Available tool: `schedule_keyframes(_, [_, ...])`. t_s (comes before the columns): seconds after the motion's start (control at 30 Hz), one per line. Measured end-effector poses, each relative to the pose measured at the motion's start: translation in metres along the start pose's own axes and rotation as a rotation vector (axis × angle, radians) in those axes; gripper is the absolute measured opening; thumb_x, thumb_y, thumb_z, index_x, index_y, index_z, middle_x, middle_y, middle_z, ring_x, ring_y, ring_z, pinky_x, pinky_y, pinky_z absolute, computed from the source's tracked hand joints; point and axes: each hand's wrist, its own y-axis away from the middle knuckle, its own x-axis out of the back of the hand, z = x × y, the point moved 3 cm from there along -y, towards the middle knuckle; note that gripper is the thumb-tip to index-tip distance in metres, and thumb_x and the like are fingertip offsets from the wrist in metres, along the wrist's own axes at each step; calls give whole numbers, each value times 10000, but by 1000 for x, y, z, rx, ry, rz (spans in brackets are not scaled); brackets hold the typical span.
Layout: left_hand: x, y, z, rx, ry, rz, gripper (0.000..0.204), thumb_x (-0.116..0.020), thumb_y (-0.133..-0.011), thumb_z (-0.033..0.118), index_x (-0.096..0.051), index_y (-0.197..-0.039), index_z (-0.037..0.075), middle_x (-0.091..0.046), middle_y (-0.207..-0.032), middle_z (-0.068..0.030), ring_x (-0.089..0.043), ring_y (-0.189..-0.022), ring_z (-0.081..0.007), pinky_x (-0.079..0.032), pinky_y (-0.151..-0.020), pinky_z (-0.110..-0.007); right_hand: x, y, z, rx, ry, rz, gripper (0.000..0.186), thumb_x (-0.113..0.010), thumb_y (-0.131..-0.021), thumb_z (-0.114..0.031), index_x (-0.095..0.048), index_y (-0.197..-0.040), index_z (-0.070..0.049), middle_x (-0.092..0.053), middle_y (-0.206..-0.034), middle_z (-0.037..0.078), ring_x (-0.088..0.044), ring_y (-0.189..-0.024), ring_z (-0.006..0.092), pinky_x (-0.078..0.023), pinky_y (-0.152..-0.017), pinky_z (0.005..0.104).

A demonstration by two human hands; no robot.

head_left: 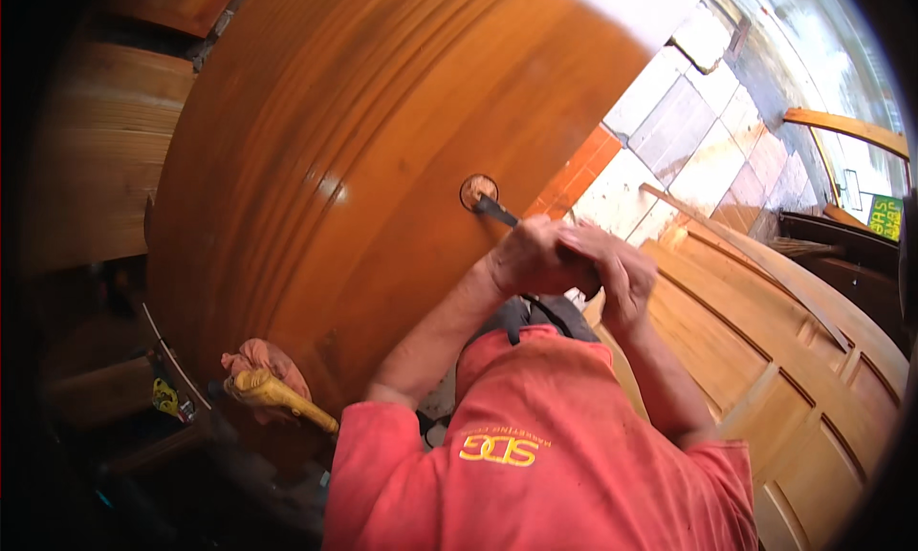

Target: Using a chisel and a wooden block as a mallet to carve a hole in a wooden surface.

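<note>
A dark, flat-bladed chisel point(495, 210) has its tip in a round hole point(478, 190) cut in a large varnished wooden door point(402, 159). Pale, rough wood shows inside that hole. My left hand point(524, 257) is closed round the chisel, close to the door's surface. Over the handle end, against the left hand, my right hand point(620, 272) is folded with its fingers bent. Most of the handle is hidden between the two hands.
A yellow tool point(273, 394) rests by a pink cloth point(263, 360) at lower left. Another panelled wooden door point(746, 331) lies at right, a thin wood strip point(755, 264) across it. Tiled floor point(669, 140) shows beyond. Wooden boards point(115, 150) stand at far left.
</note>
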Motion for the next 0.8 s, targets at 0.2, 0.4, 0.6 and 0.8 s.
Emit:
schedule_keyframes(0.2, [-9, 3, -10, -3, -75, -20, 167, -708, -783, 190, -556, -719, 160, -478, -600, -19, -550, -497, -202, -416, -464, -347, 57, 37, 15, 63, -30, 236, 585, -406, -1122, -380, -772, -1090, 76, -778, -1136, 230, -732, -1145, 386, -483, -1133, 571])
schedule_keyframes(0.4, [-3, 6, -8, 63, 97, 89, 192, -747, -745, 202, -560, -716, 167, -535, -627, -35, -595, -515, -218, -462, -478, -356, 2, -2, 7, -33, -18, 23, 410, -444, -1067, -160, -772, -1115, 82, -777, -1140, 223, -742, -1129, 347, -522, -1099, 487])
schedule_keyframes(0.6, [-19, 6, -17, 16, -111, -1, 201, -723, -790, 197, -533, -744, 151, -516, -638, -21, -567, -498, -208, -456, -485, -365, 36, 39, 52, -105, -162, 155, 541, -393, -1094, -285, -786, -1059, 85, -779, -1142, 232, -725, -1156, 372, -453, -1173, 538])
schedule_keyframes(0.8, [-14, 13, 2, 82, -126, -16, 177, -733, -834, 266, -614, -819, 136, -548, -693, -19, -625, -617, -215, -458, -522, -356, -4, 14, 24, -45, -65, 148, 362, -531, -1076, -207, -735, -1195, 68, -762, -1162, 200, -729, -1125, 336, -534, -1060, 490])
